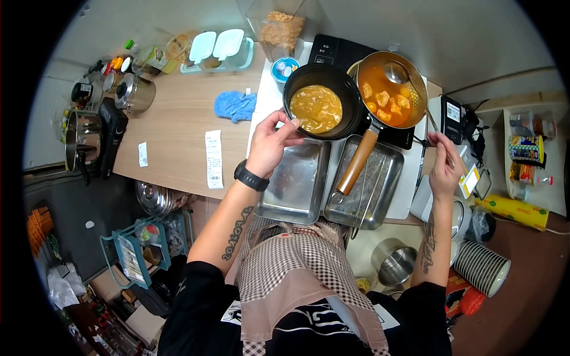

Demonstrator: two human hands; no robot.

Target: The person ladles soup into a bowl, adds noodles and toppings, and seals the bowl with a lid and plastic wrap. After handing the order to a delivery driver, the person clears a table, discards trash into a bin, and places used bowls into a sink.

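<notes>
My left hand (274, 142) pinches the near left rim of a round black bowl (316, 73), which holds yellow-brown curry (320, 110). The bowl stands close against the left side of a pan (369, 62) with a wooden handle (358, 159). Orange-red broth with chunks of food (389, 105) fills that pan. On its right, my right hand (445, 165) is closed around the thin handle of a ladle (396, 72), whose metal scoop rests in the broth. Beneath the pan is a black induction cooker (330, 50).
Two steel trays (297, 187) lie in front, the right one with long thin utensils on it. A blue cloth (236, 107) and a paper receipt (214, 157) lie on the wooden counter (178, 130). Behind the bowl are a blue-lidded tub (285, 69) and a clear crumb bin (279, 32).
</notes>
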